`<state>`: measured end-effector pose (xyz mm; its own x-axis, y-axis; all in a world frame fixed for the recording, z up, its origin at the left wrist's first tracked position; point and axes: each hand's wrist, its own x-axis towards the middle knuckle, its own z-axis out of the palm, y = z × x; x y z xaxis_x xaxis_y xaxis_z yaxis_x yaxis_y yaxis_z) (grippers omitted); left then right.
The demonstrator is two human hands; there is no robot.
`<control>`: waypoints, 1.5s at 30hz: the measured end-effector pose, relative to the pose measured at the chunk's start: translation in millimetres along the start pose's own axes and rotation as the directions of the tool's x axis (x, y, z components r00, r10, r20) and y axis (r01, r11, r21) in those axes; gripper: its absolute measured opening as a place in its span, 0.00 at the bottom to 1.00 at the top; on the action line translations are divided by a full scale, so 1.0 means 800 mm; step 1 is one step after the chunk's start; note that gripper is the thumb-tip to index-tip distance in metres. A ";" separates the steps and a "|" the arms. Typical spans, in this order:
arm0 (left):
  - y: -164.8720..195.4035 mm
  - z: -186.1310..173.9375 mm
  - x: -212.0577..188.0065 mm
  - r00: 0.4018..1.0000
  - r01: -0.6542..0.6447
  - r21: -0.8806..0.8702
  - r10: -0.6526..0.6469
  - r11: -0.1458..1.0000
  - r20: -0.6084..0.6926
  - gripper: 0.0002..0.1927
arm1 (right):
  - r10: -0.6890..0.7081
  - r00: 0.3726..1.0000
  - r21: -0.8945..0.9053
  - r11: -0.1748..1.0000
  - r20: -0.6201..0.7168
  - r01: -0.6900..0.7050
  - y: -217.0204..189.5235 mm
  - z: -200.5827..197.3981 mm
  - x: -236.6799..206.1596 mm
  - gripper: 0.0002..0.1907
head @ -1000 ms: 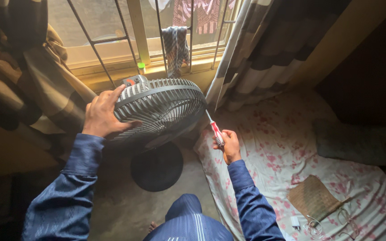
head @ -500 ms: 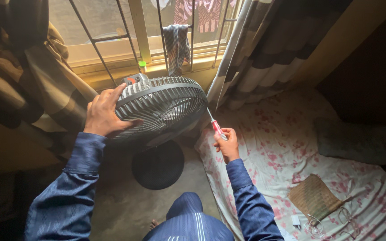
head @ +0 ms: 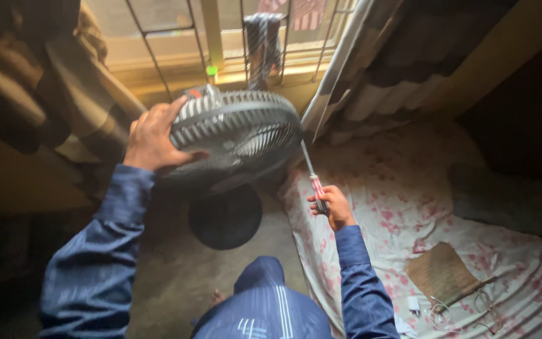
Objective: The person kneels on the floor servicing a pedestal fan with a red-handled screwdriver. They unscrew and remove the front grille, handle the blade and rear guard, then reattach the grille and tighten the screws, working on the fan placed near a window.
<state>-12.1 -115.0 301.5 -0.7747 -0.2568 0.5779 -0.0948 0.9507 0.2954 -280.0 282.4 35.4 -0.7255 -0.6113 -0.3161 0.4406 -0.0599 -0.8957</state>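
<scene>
Barred window light falls at twelve o'clock over a bare floor, with a flowered bed at three o'clock. My left hand has its grip closed over the rim of the grey fan, tilting the head on its round base. My right hand wraps a red-handled screwdriver, its tip up against the grille's edge at one o'clock. I judge the tip could slip off and jab my fingers, or the tilted fan could topple if my hold loosens. No packages or signs show; only a small green cap sits on the sill.
</scene>
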 end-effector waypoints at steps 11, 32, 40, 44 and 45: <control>-0.005 0.009 0.003 0.997 -0.016 0.027 0.019 0.999 -0.077 0.56 | 0.186 0.970 -0.053 0.982 0.156 -0.180 0.123 0.048 -0.077 0.22; -0.011 0.037 0.015 0.983 0.182 0.030 -0.182 0.983 -0.024 0.60 | 0.409 0.821 -0.383 0.888 0.399 -0.256 0.194 0.291 -0.097 0.24; -0.006 0.032 0.018 0.975 0.224 0.005 -0.224 0.975 0.003 0.62 | 0.424 0.846 -0.323 0.890 0.325 -0.322 0.191 0.316 -0.096 0.24; -0.008 0.036 0.017 0.971 0.237 0.012 -0.237 0.972 0.011 0.62 | 0.428 0.845 -0.357 0.881 0.320 -0.310 0.194 0.326 -0.088 0.18; -0.009 0.038 0.017 0.972 0.235 0.026 -0.235 0.972 0.004 0.62 | 0.410 0.842 -0.327 0.896 0.349 -0.301 0.195 0.330 -0.086 0.16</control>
<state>-40.6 -119.9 284.2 -0.7333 -0.4721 0.4892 -0.2903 0.8681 0.4026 -22.1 106.7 0.2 -0.2454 -0.8152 -0.5246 0.4406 0.3882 -0.8094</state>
